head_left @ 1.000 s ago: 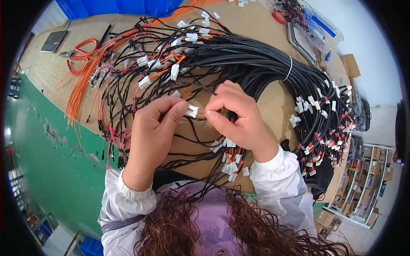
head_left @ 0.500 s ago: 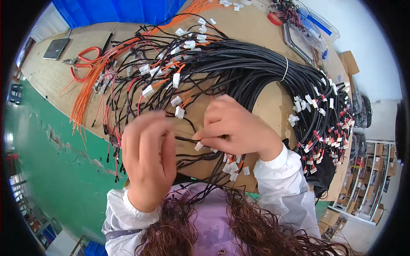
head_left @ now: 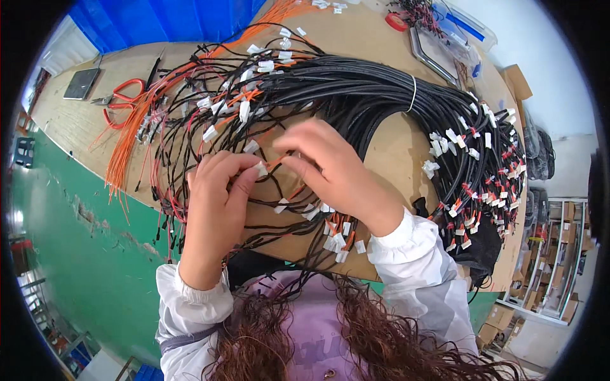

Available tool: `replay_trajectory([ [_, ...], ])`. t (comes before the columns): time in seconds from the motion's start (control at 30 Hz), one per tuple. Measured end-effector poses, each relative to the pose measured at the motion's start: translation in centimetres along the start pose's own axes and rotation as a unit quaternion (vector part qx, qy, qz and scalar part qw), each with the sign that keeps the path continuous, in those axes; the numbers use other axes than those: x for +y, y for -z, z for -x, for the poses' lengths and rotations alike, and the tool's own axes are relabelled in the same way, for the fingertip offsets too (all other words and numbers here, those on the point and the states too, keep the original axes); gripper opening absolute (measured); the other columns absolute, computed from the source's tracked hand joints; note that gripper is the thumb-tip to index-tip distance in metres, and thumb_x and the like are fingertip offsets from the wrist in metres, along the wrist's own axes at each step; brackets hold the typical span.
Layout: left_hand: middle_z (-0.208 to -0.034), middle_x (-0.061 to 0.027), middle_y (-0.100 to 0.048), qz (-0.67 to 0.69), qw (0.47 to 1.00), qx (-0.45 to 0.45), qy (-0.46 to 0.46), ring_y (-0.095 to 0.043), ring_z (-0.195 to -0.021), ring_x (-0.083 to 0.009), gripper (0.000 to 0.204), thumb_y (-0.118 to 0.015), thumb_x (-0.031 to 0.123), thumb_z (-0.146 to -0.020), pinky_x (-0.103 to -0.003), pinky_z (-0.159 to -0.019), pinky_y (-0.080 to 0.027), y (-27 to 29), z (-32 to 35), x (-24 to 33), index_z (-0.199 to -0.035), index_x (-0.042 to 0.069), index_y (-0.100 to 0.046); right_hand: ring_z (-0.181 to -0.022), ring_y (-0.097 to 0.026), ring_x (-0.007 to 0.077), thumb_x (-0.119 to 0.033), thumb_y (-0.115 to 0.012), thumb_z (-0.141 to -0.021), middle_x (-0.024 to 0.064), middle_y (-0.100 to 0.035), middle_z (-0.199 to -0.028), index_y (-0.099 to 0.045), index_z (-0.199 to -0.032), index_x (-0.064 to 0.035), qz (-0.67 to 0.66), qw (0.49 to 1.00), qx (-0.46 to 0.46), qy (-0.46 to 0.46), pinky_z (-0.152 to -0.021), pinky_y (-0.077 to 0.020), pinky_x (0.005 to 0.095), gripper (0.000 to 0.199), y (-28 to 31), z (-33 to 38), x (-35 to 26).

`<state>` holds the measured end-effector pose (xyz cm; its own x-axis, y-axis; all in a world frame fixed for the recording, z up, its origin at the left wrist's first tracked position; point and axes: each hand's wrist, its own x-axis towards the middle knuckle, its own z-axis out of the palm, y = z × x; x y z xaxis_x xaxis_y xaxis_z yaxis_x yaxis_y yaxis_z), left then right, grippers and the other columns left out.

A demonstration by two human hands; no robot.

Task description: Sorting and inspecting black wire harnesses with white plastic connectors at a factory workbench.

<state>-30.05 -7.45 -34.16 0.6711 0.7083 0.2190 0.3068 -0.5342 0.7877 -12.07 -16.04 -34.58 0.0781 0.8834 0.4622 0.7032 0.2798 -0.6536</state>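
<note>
Cables on tan table, green floor

Left hand pinches white connector; right hand at its orange wires; black cables arc to tabletop's right edge; red-handled pliers toward left edge.

Bright, fairly even light covers the table, its source out of view, with a soft shadow inside the loop of black cables and pale highlights along their sheaths. Whitish glare shows at the left rim, by the green floor. The right hand is blurred on its far side. Fisheye distortion bows the shelving rack at right, and black fills the corners.
</note>
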Motion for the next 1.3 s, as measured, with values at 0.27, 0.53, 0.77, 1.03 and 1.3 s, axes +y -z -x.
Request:
replay_trajectory([
  [0.27,-0.084,-0.0078,-0.060,0.075,0.996,-0.026,0.029,-0.054,-0.085,-0.0265,0.012,-0.058,0.013,-0.092,-0.038,-0.082,-0.037,-0.3,0.0,0.2,-0.096,0.004,-0.064,-0.082,-0.052,0.0271,-0.007,-0.067,-0.082,0.0066,-0.058,-0.084,-0.063,-0.087,-0.0049,0.016,1.000,-0.022,0.012,-0.074,-0.0421,0.0351,0.007,0.7,0.1,0.3],
  [0.53,-0.094,-0.0127,-0.054,-0.191,0.979,0.072,-0.002,-0.060,-0.079,-0.0329,0.015,-0.066,0.016,-0.087,-0.040,-0.063,-0.048,-0.9,-0.6,0.8,-0.094,0.003,-0.061,-0.071,-0.055,0.0286,-0.007,-0.066,-0.075,0.0053,-0.053,-0.065,-0.058,-0.075,-0.0074,0.054,0.997,-0.053,0.024,-0.062,-0.0422,0.0362,0.008,0.7,0.2,0.1],
  [0.77,-0.081,-0.0025,-0.055,-0.186,0.956,0.122,-0.189,-0.056,-0.072,-0.0198,0.011,-0.064,0.010,-0.081,-0.033,-0.068,-0.037,-1.8,-0.5,-0.3,-0.092,0.007,-0.064,-0.083,-0.060,0.0278,-0.001,-0.067,-0.082,0.0099,-0.057,-0.101,-0.064,-0.100,-0.0062,0.075,0.996,0.018,-0.045,-0.070,-0.0501,0.0335,0.019,0.0,0.1,-0.6],
  [1.03,-0.087,-0.0021,-0.063,-0.233,0.925,0.095,-0.285,-0.060,-0.070,-0.0163,0.022,-0.065,0.011,-0.078,-0.031,-0.069,-0.038,-2.1,0.8,-0.3,-0.100,0.007,-0.063,-0.078,-0.057,0.0270,0.001,-0.069,-0.078,0.0091,-0.051,-0.090,-0.061,-0.091,-0.0043,0.084,0.996,-0.022,-0.016,-0.066,-0.0489,0.0342,0.017,0.4,0.4,0.3],
  [1.3,-0.089,-0.0056,-0.065,-0.056,0.977,0.109,-0.172,-0.060,-0.076,-0.0232,0.016,-0.071,0.007,-0.081,-0.036,-0.071,-0.041,-3.3,1.0,0.1,-0.089,0.007,-0.057,-0.079,-0.057,0.0298,-0.002,-0.066,-0.077,0.0101,-0.051,-0.092,-0.054,-0.082,-0.0043,0.030,0.999,0.003,0.023,-0.065,-0.0469,0.0374,0.013,0.9,-0.1,0.4],
])
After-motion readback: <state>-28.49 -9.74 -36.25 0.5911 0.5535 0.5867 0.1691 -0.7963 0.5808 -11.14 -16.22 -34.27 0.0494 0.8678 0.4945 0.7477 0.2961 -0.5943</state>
